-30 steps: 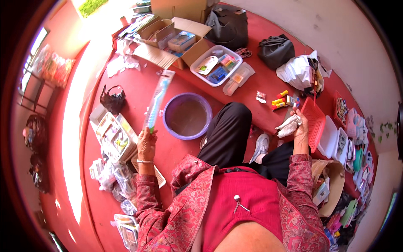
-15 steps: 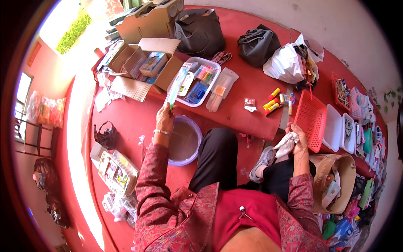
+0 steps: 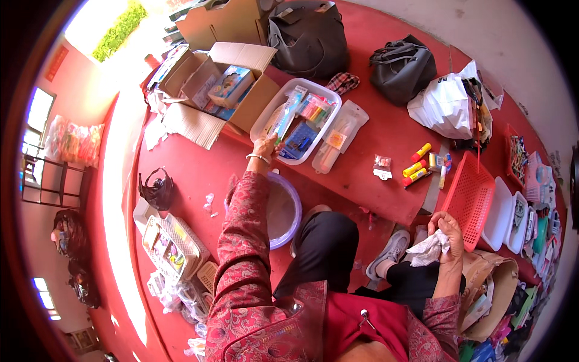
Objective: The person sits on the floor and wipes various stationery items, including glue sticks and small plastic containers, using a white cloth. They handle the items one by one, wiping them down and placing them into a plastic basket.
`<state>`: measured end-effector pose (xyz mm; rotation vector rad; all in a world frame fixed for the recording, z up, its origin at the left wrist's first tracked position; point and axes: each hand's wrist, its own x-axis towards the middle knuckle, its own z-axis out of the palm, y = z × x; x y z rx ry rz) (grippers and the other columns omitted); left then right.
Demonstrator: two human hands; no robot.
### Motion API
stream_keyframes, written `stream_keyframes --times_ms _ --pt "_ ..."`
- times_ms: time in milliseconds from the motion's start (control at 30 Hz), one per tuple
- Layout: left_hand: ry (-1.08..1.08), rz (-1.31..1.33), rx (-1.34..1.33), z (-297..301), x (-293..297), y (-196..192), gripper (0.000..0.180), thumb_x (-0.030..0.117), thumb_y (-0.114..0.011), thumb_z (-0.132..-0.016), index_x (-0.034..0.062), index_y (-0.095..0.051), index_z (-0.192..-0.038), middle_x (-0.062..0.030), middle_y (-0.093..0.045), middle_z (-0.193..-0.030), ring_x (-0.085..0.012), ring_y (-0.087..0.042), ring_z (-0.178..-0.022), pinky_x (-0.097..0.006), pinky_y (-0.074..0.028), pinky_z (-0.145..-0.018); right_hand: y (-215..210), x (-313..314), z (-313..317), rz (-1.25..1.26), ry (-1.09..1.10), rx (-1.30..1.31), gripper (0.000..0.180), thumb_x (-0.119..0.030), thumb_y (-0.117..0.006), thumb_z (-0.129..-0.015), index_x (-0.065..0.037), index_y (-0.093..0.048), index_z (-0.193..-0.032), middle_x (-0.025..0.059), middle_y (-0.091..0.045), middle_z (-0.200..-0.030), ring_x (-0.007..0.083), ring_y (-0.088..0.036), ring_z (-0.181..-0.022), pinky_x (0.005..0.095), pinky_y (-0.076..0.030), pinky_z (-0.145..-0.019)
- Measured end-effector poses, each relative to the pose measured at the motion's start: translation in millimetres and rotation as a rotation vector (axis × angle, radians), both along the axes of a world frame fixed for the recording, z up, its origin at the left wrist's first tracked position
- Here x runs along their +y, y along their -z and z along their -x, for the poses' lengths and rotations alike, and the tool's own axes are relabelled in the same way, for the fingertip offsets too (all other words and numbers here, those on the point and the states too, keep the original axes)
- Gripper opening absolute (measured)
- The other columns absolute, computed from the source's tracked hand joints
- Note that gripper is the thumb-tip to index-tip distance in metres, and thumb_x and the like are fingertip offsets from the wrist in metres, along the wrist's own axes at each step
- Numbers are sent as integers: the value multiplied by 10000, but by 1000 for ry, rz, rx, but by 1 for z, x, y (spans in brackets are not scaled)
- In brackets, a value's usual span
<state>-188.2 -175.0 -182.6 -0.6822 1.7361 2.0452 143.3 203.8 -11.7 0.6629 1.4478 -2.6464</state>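
Note:
My left hand [image 3: 266,146] reaches far forward and grips a long blue-and-white packaged toothbrush [image 3: 286,114], its top end lying over the clear plastic tray [image 3: 263,117] of small packaged goods. My right hand [image 3: 444,231] rests near my knee and clutches a crumpled white cloth [image 3: 427,250]. A red plastic basket [image 3: 468,201] stands tilted just beyond that hand. Under my left forearm sits a round purple basin [image 3: 284,211] on the red floor.
An open cardboard box [image 3: 226,84] with packets stands left of the tray. Two dark bags [image 3: 310,37] and a white plastic bag [image 3: 444,105] lie at the back. Glue sticks [image 3: 415,168] lie on the red step. White baskets [image 3: 172,244] and stacked trays [image 3: 512,214] flank me.
My left hand carried the toothbrush pack from above the purple basin forward to the clear tray. My right hand stayed by my knee with the white cloth.

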Motion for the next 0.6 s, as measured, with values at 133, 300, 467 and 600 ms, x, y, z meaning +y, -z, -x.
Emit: stream_keyframes --times_ms 133,300,467,600 --pt "146 -52 18 2 -20 -1 271 238 -573 -835 -29 -536 -853 -135 -612 -693 -120 -513 -457 -201 -396 -376 -3 -6 3 -12 -28 5 176 -136 -590 -785 13 -545 -867 95 -554 -694 124 -552 -593 211 -473 -526" --pt "252 181 51 2 -32 -14 337 354 -549 -838 20 -586 -826 -49 -599 -634 -75 -467 -450 -180 -356 -397 -9 -9 7 9 -46 10 174 -125 -587 -785 22 -543 -866 98 -561 -703 129 -562 -595 216 -480 -540" --pt "391 438 -19 9 -36 -6 387 420 -544 -824 43 -612 -766 -19 -540 -543 -63 -436 -411 -194 -324 -343 -7 -10 9 2 -27 -36 170 -119 -591 -782 24 -550 -865 96 -572 -703 130 -567 -596 216 -481 -538" --pt "469 483 -172 26 -34 1 440 461 -526 -820 47 -615 -702 -5 -500 -510 -62 -400 -370 -201 -313 -327 -5 -10 11 16 -35 -38 171 -122 -592 -785 24 -554 -865 94 -574 -700 130 -568 -597 212 -480 -538"
